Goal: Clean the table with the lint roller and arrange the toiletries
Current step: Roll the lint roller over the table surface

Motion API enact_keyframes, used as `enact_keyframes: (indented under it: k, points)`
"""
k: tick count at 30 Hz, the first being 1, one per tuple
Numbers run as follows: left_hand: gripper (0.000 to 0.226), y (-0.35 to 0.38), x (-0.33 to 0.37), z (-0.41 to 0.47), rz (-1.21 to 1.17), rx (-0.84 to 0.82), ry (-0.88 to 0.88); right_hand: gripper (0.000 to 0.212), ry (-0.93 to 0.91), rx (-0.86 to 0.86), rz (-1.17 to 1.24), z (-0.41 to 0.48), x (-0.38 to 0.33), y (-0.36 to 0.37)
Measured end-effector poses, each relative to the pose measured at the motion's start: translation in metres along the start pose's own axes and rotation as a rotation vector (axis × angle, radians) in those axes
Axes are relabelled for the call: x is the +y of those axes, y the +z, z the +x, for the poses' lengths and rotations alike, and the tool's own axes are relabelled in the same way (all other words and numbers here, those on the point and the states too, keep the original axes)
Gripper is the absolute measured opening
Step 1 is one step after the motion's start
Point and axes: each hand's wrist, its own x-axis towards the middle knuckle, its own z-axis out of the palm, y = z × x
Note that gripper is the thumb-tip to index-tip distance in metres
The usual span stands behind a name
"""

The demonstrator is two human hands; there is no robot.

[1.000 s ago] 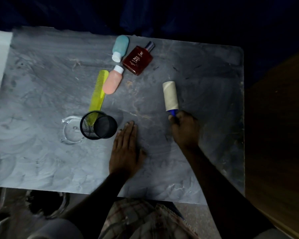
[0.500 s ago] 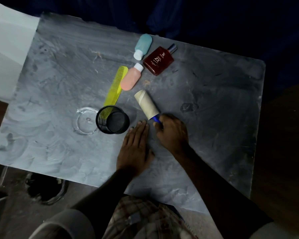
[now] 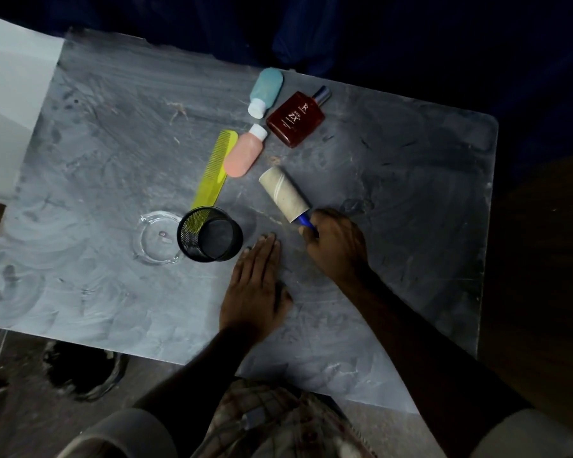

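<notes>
Head view: grey marbled table [image 3: 411,226] fills most of the frame, smeared and scuffed, with a tuft of lint or hair at upper centre. I read this as the cleaning step, mid-pass; toiletries not yet arranged. My right hand [image 3: 336,246], right of centre, is closed round the blue handle of the lint roller [image 3: 285,194]; the roll lies on the surface angled toward upper left, its far end near the pink bottle [image 3: 244,153] but apart from it. My left hand [image 3: 255,289] lies flat on the table at centre, palm down, fingers together, holding nothing. Black mesh cup [image 3: 210,234] stands just left of those fingertips, with a clear glass dish [image 3: 156,239] touching or just beside its left side. Yellow comb [image 3: 215,173] runs from the cup's rim up toward the pink bottle. Above, the teal bottle [image 3: 267,90] and the brown perfume bottle [image 3: 296,119] lie side by side. Next move, I judge: roll on without knocking the pink bottle, or shift the toiletries aside first to reach the lint beyond.
</notes>
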Motion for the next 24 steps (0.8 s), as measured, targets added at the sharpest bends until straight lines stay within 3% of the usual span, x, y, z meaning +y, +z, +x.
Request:
enact_keyframes:
  k: [10,24]
  points:
    - [0.086,-0.005,0.0,-0.004,-0.006,-0.013,0.007,0.023,0.122,0.042,0.1,0.0,0.005,0.0]
    - [0.085,-0.001,-0.003,-0.004,0.034,-0.016,0.042,0.036,0.653,0.241,0.212,-0.004,0.068,-0.039]
